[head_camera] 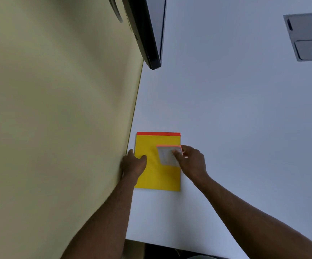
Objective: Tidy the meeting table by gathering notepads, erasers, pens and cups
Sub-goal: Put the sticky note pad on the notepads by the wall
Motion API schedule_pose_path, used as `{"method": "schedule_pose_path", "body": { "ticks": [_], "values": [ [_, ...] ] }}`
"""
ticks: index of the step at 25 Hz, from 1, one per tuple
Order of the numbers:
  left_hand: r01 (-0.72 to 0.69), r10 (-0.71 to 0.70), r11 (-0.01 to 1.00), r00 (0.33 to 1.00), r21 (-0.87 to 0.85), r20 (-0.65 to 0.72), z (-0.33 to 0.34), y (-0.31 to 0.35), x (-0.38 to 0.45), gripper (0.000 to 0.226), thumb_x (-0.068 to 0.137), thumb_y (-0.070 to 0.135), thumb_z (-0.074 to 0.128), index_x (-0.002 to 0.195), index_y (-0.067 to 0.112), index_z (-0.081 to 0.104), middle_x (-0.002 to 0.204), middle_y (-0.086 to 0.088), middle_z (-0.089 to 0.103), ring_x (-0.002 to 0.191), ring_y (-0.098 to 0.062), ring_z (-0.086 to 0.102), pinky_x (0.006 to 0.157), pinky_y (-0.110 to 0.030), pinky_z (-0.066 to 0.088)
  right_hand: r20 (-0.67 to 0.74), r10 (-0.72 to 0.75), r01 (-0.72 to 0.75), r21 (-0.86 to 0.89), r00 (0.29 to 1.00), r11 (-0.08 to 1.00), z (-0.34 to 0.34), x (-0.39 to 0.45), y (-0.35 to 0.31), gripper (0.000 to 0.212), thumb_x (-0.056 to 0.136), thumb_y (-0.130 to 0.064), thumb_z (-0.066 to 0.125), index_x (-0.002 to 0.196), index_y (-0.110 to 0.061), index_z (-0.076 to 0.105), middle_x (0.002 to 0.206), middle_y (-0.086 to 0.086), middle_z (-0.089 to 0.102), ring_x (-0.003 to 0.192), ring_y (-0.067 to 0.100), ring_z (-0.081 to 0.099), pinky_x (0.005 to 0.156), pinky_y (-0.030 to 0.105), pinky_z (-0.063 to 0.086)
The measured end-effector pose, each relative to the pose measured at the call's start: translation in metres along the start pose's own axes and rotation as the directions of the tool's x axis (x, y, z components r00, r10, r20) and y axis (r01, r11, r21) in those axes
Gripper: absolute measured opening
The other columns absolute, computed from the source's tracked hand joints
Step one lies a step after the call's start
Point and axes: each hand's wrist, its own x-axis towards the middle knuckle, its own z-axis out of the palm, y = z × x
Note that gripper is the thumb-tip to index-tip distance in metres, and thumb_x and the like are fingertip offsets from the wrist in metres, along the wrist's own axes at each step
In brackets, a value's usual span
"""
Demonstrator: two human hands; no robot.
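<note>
Yellow notepad (157, 176) on white surface (244, 128); we see left hand (134, 164) fingers gripping it, right hand (193, 161) pinching small pad (167, 156).

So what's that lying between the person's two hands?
In the head view, a yellow notepad with a red top strip lies between the left hand, holding its left edge, and the right hand, which holds a small white pad over it.

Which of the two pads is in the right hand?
The small white pad with the pink top edge; the right hand pinches it over the large yellow pad, which lies flat on the table.
</note>
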Motion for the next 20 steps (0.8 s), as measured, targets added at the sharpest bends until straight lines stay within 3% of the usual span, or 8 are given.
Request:
{"method": "schedule_pose_path", "body": {
  "ticks": [1,3,5,7,9,12,14,20],
  "values": [
    [-0.024,0.024,1.0,1.0,0.013,0.007,0.001,-0.001,-0.002,0.073,0.088,0.035,0.061,0.15,0.013,0.029,0.148,-0.017,0.04,0.132,-0.034,0.044,0.104,-0.046,0.043,-0.114,-0.109,0.103,-0.051,0.988,0.993,-0.003,0.001,-0.004,0.027,0.092,-0.038,0.058,0.11,-0.022,0.071,0.106,-0.003,0.073,0.091,0.013,0.065,0.071,0.027,0.052],
    [-0.036,0.036,0.999,0.999,-0.002,0.023,-0.001,-0.005,0.0,0.073,0.089,0.035,0.061,0.151,0.013,0.028,0.15,-0.015,0.038,0.134,-0.033,0.042,0.105,-0.045,0.042,-0.221,-0.43,0.329,-0.377,0.876,0.865,0.003,0.009,-0.01,0.027,0.091,-0.028,0.059,0.114,-0.02,0.069,0.112,-0.001,0.072,0.1,0.019,0.064,0.074,0.032,0.053],
    [-0.035,0.036,0.999,0.999,-0.013,0.034,-0.002,-0.008,0.002,0.073,0.09,0.033,0.061,0.151,0.013,0.028,0.151,-0.014,0.037,0.135,-0.032,0.041,0.106,-0.045,0.042,-0.044,-0.595,0.426,-0.656,0.802,0.623,0.009,0.019,-0.011,0.031,0.087,-0.014,0.062,0.117,-0.011,0.066,0.118,0.008,0.069,0.105,0.03,0.061,0.075,0.037,0.051],
    [-0.039,0.039,0.999,0.999,0.001,0.035,-0.002,-0.009,0.002,0.072,0.09,0.034,0.061,0.151,0.013,0.028,0.151,-0.015,0.038,0.135,-0.032,0.041,0.106,-0.046,0.041,0.229,-0.45,0.449,-0.757,0.863,0.475,0.019,0.02,-0.011,0.029,0.09,-0.01,0.052,0.118,-0.008,0.06,0.119,0.013,0.065,0.106,0.034,0.058,0.081,0.04,0.046],
    [-0.048,0.048,0.998,0.999,0.036,0.026,-0.001,-0.008,0.004,0.071,0.09,0.035,0.06,0.15,0.013,0.029,0.149,-0.015,0.04,0.133,-0.033,0.043,0.105,-0.045,0.043,0.357,-0.326,0.467,-0.798,0.876,0.381,0.032,0.011,-0.008,0.022,0.092,-0.012,0.047,0.108,-0.008,0.061,0.105,0.012,0.066,0.096,0.033,0.059,0.081,0.04,0.044],
    [-0.067,0.066,0.995,0.998,0.077,0.008,-0.001,-0.007,0.005,0.068,0.089,0.03,0.059,0.149,0.014,0.032,0.146,-0.015,0.042,0.129,-0.034,0.047,0.1,-0.044,0.047,0.446,-0.274,0.512,-0.82,0.852,0.255,0.045,-0.004,-0.012,0.012,0.088,-0.014,0.056,0.087,-0.009,0.066,0.082,0.01,0.068,0.078,0.03,0.063,0.074,0.038,0.046],
    [-0.081,0.081,0.992,0.997,0.093,0.012,-0.001,-0.007,0.005,0.067,0.087,0.026,0.056,0.149,0.014,0.033,0.146,-0.015,0.043,0.127,-0.034,0.048,0.097,-0.044,0.049,0.5,-0.252,0.556,-0.783,0.829,0.277,0.049,-0.007,-0.016,0.013,0.091,-0.009,0.05,0.088,-0.005,0.062,0.084,0.013,0.066,0.076,0.032,0.062,0.073,0.038,0.044],
    [-0.127,0.116,0.976,0.991,0.175,0.073,0.003,-0.006,-0.001,0.069,0.089,0.027,0.056,0.151,0.019,0.026,0.146,-0.014,0.035,0.121,-0.033,0.049,0.089,-0.039,0.048,0.44,-0.262,0.502,-0.826,0.859,0.258,0.028,0.009,-0.028,0.012,0.092,-0.001,0.047,0.089,-0.003,0.058,0.08,0.011,0.06,0.063,0.026,0.054,0.063,0.036,0.036]
  ]
}}
